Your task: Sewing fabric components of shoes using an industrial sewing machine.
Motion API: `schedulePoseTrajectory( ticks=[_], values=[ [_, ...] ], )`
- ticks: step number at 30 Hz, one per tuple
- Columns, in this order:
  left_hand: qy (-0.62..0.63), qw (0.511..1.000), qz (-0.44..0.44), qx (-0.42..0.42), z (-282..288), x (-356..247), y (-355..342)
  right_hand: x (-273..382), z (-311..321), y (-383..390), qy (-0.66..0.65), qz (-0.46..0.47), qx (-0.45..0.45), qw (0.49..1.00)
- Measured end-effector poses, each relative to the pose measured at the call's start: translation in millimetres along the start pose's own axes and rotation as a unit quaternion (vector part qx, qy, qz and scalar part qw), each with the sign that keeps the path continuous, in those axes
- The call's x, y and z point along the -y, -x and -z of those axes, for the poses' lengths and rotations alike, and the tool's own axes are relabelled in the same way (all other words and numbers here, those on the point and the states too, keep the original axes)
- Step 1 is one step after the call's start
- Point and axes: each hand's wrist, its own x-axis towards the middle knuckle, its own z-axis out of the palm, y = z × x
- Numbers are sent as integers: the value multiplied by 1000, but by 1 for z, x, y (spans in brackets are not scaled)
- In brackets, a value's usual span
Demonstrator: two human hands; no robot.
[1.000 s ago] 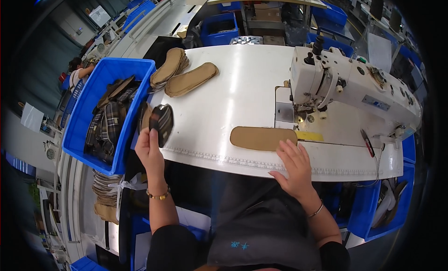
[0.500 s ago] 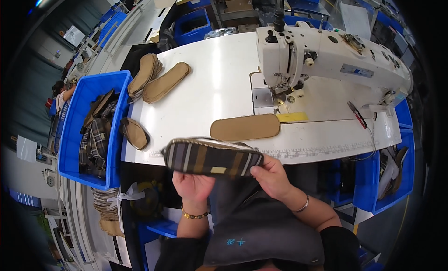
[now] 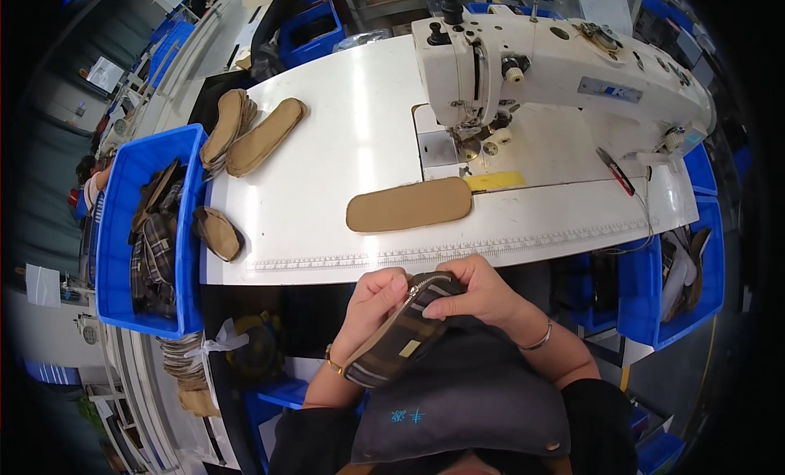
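I cannot see the back of the plaid zip pouch [image 3: 410, 331] — it slants lower left to upper right, zipper [image 3: 414, 291] edge facing upper left, between the worktop [image 3: 327, 148] and a dark apron [image 3: 491, 401]. The left hand's [image 3: 376, 299] fingers pinch at the zipper; the right hand's [image 3: 484, 291] clamp the upper end, some hidden behind.
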Motion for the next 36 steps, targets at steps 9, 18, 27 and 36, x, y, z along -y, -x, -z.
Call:
schedulePoseTrajectory(
  ticks=[9, 18, 27, 36],
  values=[
    [-7, 998, -56, -30, -14, -4, -18, 16, -1, -4, 348, -50, 193, 916],
    [-259, 962, -89, 10, 2, 5, -5, 14, 0, 8, 199, 21, -75, 977],
    [-108, 984, -94, -103, -16, 24, -9, 17, 2, 11, 119, 47, -98, 987],
    [195, 978, -72, -5, -8, 45, -11, -8, -10, 4, -100, 66, -116, 986]
  ],
)
